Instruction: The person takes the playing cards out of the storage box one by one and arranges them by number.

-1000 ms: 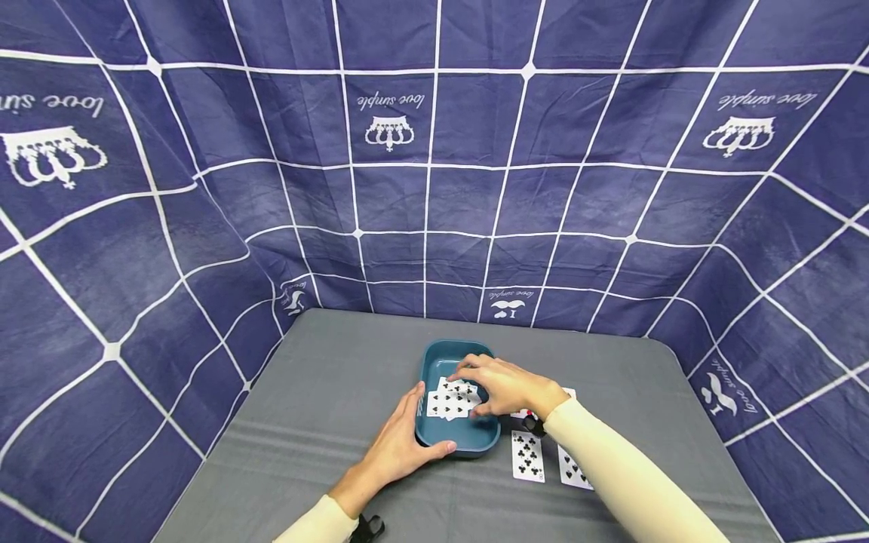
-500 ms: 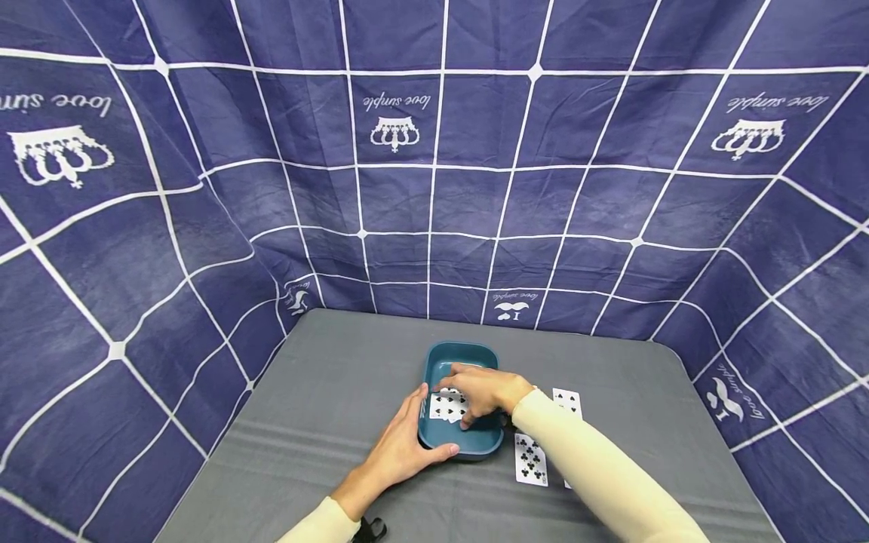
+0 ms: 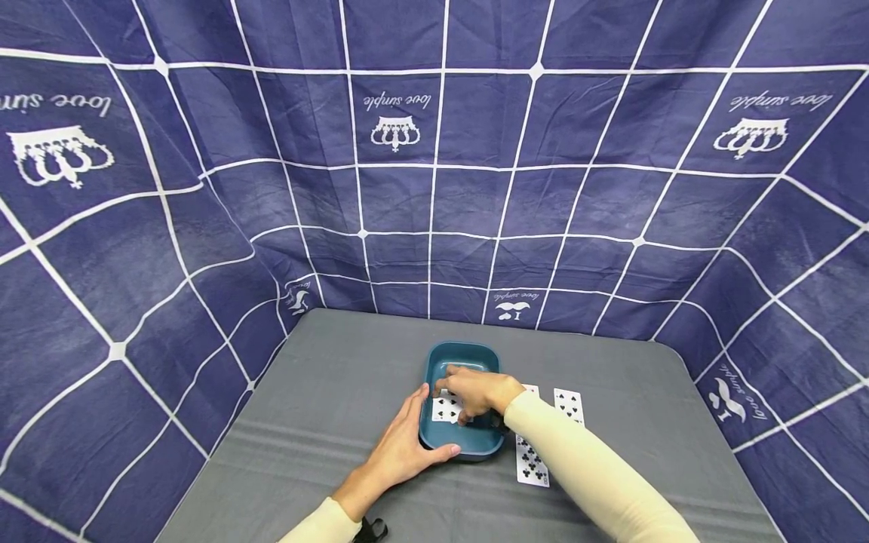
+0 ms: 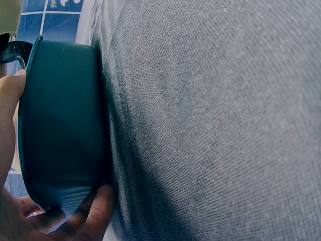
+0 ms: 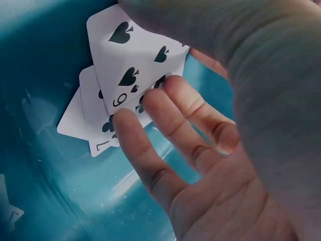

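In the head view a blue-green tray [image 3: 444,437] stands on the grey table. My left hand [image 3: 400,445] grips its near left corner; the left wrist view shows the thumb on the rim of the tray [image 4: 62,115] and fingers [image 4: 100,208] round its lower side. Inside the tray, my right hand [image 3: 478,388] is over a small pile of overlapping cards [image 3: 444,409]. The right wrist view has that hand [image 5: 220,201] holding the top spade card [image 5: 103,50] between thumb and fingertips at opposite edges. Part of this card is hidden under the thumb.
Right of the tray, a clubs card [image 3: 532,467] and a black-suited card [image 3: 569,403] lie face up on the table [image 3: 339,377]. Another card is partly hidden behind the right sleeve [image 3: 577,460]. A blue curtain [image 3: 394,196] with white lines surrounds the table's back and sides.
My right hand has moved left and slightly down over the cards in the tray, and its fingers and thumb have come in at the top card's edges. The left hand keeps its grip.
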Tool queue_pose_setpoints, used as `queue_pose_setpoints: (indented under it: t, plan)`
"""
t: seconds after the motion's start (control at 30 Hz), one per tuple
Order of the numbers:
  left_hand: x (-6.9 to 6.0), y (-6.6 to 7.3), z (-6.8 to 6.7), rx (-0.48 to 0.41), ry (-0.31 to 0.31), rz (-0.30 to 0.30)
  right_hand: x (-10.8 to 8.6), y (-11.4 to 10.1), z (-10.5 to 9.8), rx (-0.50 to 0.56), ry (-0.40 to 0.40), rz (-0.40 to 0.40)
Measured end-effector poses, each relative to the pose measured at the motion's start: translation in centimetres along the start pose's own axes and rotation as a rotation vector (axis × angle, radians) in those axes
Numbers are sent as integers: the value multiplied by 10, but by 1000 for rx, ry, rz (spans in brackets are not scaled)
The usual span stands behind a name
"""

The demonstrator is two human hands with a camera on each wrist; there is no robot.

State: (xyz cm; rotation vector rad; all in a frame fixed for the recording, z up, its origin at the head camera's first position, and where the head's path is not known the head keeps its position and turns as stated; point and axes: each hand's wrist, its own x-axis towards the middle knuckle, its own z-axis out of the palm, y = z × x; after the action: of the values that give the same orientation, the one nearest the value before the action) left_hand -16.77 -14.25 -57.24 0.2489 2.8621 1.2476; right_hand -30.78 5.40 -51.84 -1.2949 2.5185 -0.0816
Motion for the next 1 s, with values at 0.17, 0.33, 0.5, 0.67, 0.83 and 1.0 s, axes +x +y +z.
queue_pose_setpoints:
  t: [0.17,0.33,0.5,0.67,0.83,1.0]
  plan:
    - [0,0,0,5,9,16,0,1,1,22,6,-5]
    - [0,0,1,5,4,12,-2,3,4,51,10,15]
    - [-1,0,2,-6,4,1,-5,4,1,86,48,9]
    - [0,-1,2,3,8,3,-11,7,-6,110,94,-17]
    - [0,-1,2,5,15,7,-18,12,-11,140,145,-30]
    - [1,-2,1,7,17,13,-26,17,-16,158,198,-30]
